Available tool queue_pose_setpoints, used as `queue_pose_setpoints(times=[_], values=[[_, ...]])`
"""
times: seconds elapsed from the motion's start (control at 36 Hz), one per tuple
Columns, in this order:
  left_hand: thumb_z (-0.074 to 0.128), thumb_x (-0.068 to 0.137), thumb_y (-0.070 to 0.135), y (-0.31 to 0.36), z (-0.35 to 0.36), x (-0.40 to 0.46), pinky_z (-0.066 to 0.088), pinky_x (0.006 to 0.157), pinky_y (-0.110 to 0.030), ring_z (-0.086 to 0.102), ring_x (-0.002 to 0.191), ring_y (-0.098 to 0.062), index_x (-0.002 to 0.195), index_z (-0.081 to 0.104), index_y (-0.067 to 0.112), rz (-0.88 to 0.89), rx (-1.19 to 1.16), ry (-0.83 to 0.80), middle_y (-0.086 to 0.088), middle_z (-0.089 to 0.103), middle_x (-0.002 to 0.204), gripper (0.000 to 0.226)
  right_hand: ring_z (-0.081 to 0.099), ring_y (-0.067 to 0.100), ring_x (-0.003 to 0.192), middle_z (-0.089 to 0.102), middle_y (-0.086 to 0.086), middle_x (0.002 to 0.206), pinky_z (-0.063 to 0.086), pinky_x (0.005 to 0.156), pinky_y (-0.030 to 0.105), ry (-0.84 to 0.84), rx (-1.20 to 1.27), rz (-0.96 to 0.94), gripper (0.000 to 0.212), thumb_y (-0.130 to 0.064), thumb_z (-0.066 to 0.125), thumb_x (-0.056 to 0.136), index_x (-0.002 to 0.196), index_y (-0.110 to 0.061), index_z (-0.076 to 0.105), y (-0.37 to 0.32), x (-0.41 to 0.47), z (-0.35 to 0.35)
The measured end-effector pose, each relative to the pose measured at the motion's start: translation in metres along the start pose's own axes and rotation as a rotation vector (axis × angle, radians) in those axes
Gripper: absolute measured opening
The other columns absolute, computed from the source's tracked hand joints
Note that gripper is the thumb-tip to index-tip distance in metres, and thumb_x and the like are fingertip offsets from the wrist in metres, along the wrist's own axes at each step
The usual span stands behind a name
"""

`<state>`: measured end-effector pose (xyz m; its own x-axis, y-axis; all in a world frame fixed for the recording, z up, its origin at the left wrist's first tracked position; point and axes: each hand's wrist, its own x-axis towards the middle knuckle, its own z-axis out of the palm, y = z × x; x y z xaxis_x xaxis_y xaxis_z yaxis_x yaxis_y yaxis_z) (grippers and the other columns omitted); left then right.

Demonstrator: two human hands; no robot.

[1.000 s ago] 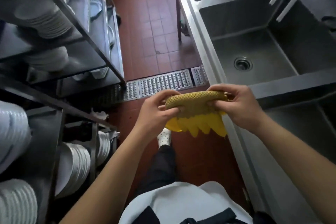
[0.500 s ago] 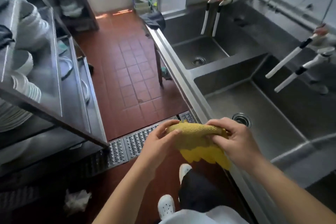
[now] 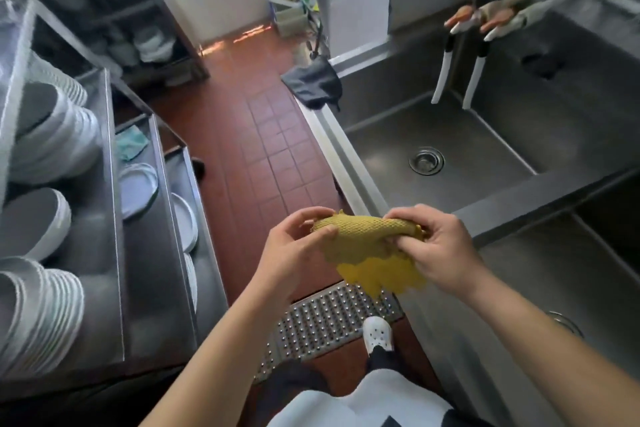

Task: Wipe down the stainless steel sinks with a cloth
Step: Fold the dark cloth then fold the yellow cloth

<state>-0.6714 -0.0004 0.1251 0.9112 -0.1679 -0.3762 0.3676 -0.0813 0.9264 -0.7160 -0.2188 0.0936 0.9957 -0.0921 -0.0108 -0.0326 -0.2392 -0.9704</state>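
1. Since a moment ago, both hands have carried the yellow cloth point(image 3: 372, 246) farther along the aisle.
2. Left hand point(image 3: 294, 246) and right hand point(image 3: 440, 250) each pinch one end of it, fingers closed.
3. It hangs just left of the sink rim point(image 3: 349, 166), above the floor grate point(image 3: 332, 319).
4. Two basins show: far basin point(image 3: 467, 135), near basin point(image 3: 561, 274).

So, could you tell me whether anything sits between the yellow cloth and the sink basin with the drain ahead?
Nothing visible does. The cloth is held in the air by the left hand and right hand, beside the sink rim. The basin looks bare apart from two white spouts hanging over its far side.
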Motion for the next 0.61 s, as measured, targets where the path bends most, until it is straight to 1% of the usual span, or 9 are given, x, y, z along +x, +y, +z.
queue_pose_setpoints(times=[0.06, 0.11, 0.19, 0.22, 0.31, 0.39, 0.44, 0.53, 0.61], values=[[0.073, 0.084, 0.002, 0.011, -0.009, 0.027, 0.056, 0.070, -0.026, 0.066, 0.090, -0.014, 0.105, 0.075, 0.013, 0.025, -0.005, 0.006, -0.007, 0.074, 0.100, 0.023, 0.068, 0.017, 0.087, 0.072, -0.005, 0.090, 0.057, 0.081, 0.044, -0.008, 0.009, -0.003, 0.035, 0.001, 0.075, 0.076, 0.093, -0.029, 0.077, -0.002, 0.033, 0.003], [0.074, 0.085, 0.006, 0.020, -0.018, 0.056, 0.056, 0.071, -0.032, 0.066, 0.094, -0.015, 0.103, 0.075, 0.021, 0.051, -0.010, -0.001, -0.003, 0.074, 0.105, 0.024, 0.067, 0.011, 0.083, 0.071, -0.008, 0.088, 0.055, 0.077, 0.032, -0.023, 0.018, -0.009, 0.034, -0.006, 0.073, 0.074, 0.091, -0.035, 0.076, -0.005, 0.064, 0.007], [0.074, 0.086, 0.008, 0.034, -0.028, 0.103, 0.059, 0.074, -0.045, 0.066, 0.098, -0.020, 0.107, 0.074, 0.026, 0.071, -0.037, -0.042, -0.005, 0.071, 0.112, 0.028, 0.066, 0.008, 0.083, 0.071, -0.011, 0.088, 0.054, 0.077, 0.027, 0.008, -0.018, -0.019, 0.038, -0.004, 0.072, 0.072, 0.090, -0.037, 0.076, -0.007, 0.109, 0.014], [0.073, 0.086, 0.007, 0.039, -0.032, 0.119, 0.060, 0.072, -0.044, 0.066, 0.098, -0.021, 0.109, 0.074, 0.025, 0.075, -0.054, -0.061, -0.010, 0.068, 0.116, 0.029, 0.066, 0.008, 0.085, 0.072, -0.011, 0.089, 0.053, 0.079, 0.027, 0.032, -0.043, -0.026, 0.039, -0.002, 0.072, 0.072, 0.089, -0.037, 0.076, -0.007, 0.125, 0.017], [0.074, 0.085, 0.002, 0.056, -0.041, 0.170, 0.057, 0.064, -0.029, 0.066, 0.091, -0.016, 0.110, 0.074, 0.022, 0.116, -0.108, -0.138, -0.017, 0.064, 0.115, 0.032, 0.066, 0.011, 0.091, 0.072, -0.008, 0.092, 0.053, 0.085, 0.030, 0.137, -0.059, -0.023, 0.042, 0.008, 0.073, 0.072, 0.088, -0.031, 0.076, -0.005, 0.171, 0.027], [0.075, 0.082, 0.002, 0.074, -0.051, 0.222, 0.056, 0.070, -0.028, 0.063, 0.089, -0.015, 0.110, 0.074, 0.024, 0.181, -0.119, -0.189, -0.013, 0.060, 0.113, 0.036, 0.066, 0.008, 0.093, 0.070, -0.011, 0.093, 0.054, 0.079, 0.019, 0.276, 0.064, 0.093, 0.049, 0.015, 0.073, 0.072, 0.081, -0.033, 0.077, -0.007, 0.216, 0.044], [0.076, 0.080, 0.010, 0.085, -0.058, 0.254, 0.058, 0.077, -0.037, 0.063, 0.092, -0.019, 0.114, 0.072, 0.031, 0.197, -0.087, -0.227, -0.011, 0.059, 0.119, 0.040, 0.068, 0.004, 0.084, 0.073, -0.014, 0.085, 0.053, 0.072, 0.014, 0.323, 0.145, 0.170, 0.046, 0.018, 0.068, 0.075, 0.082, -0.027, 0.076, -0.009, 0.242, 0.057], [0.076, 0.080, 0.016, 0.103, -0.071, 0.296, 0.056, 0.089, -0.057, 0.065, 0.103, -0.035, 0.117, 0.071, 0.036, 0.179, -0.038, -0.273, -0.008, 0.062, 0.123, 0.042, 0.064, -0.005, 0.069, 0.072, -0.015, 0.074, 0.049, 0.065, 0.010, 0.375, 0.207, 0.254, 0.042, 0.019, 0.061, 0.081, 0.088, -0.020, 0.074, -0.016, 0.271, 0.080], [0.076, 0.079, 0.019, 0.115, -0.089, 0.331, 0.054, 0.089, -0.063, 0.063, 0.109, -0.042, 0.117, 0.071, 0.036, 0.103, -0.048, -0.336, -0.007, 0.062, 0.124, 0.043, 0.063, -0.003, 0.070, 0.071, -0.014, 0.075, 0.049, 0.066, 0.010, 0.414, 0.253, 0.341, 0.037, 0.016, 0.060, 0.085, 0.094, -0.017, 0.072, -0.019, 0.295, 0.101]])
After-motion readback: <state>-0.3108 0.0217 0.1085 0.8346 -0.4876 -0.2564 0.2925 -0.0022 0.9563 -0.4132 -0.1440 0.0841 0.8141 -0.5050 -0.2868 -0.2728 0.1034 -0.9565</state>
